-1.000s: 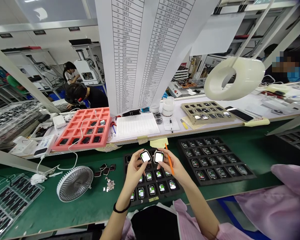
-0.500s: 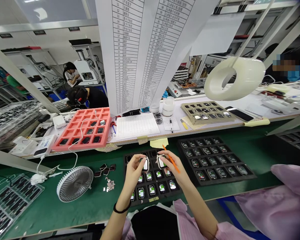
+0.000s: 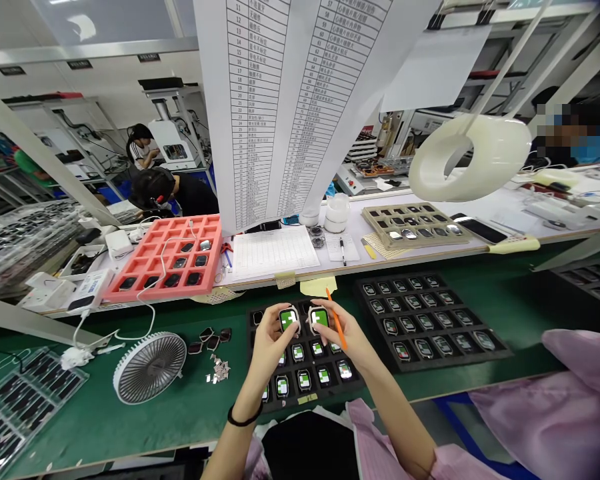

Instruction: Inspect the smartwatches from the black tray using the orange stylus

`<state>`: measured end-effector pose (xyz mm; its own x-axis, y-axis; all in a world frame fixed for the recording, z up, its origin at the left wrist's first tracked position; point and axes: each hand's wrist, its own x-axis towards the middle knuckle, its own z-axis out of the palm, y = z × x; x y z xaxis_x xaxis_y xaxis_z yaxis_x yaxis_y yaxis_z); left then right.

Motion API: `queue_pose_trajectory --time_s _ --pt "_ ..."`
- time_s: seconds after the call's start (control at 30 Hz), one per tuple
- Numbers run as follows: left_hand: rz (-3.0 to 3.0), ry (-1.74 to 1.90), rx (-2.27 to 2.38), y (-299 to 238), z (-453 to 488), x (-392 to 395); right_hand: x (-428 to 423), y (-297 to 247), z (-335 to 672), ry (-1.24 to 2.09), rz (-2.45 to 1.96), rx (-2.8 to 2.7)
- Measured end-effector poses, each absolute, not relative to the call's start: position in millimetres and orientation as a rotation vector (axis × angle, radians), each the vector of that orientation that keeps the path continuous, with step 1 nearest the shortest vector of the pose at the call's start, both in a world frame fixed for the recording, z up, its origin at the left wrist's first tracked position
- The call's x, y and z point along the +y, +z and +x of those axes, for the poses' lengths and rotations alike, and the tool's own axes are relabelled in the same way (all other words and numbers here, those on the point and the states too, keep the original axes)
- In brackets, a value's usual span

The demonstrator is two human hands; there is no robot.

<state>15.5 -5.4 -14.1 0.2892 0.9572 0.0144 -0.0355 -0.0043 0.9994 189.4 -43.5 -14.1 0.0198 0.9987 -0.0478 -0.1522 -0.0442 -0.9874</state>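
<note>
Screens green-lit | left grip (image 3: pixel 267 343) clamps left watch (image 3: pixel 289 319) | right grip (image 3: pixel 351 339) clamps right watch (image 3: pixel 319 318), orange pen (image 3: pixel 337 327)

Two watches (image 3: pixel 289 319) are held above a watch tray (image 3: pixel 311 364); a desk fan (image 3: pixel 150 367) is set left of it, a second tray (image 3: pixel 381 317) right.

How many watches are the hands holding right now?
2: one watch in the left hand, the other watch in the right hand, both above the black tray.
</note>
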Motion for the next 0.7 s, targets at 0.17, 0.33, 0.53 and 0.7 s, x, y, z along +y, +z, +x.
queue_pose_trajectory --time_s 0.17,0.33,0.53,0.7 --pt "1.308 0.993 1.037 -12.9 14.1 -4.7 -43.2 -10.3 185.8 1.232 -1.192 -1.007" --pt "1.284 0.976 1.041 -13.4 13.5 -4.1 -44.2 -4.4 184.2 1.277 -1.150 -0.967" --pt "1.320 0.963 1.002 -14.1 14.0 -3.9 -43.0 -7.0 185.5 1.302 -1.116 -0.954" --pt "1.339 0.977 0.984 -14.3 15.8 -4.3 -42.5 -8.7 186.8 1.303 -1.143 -0.978"
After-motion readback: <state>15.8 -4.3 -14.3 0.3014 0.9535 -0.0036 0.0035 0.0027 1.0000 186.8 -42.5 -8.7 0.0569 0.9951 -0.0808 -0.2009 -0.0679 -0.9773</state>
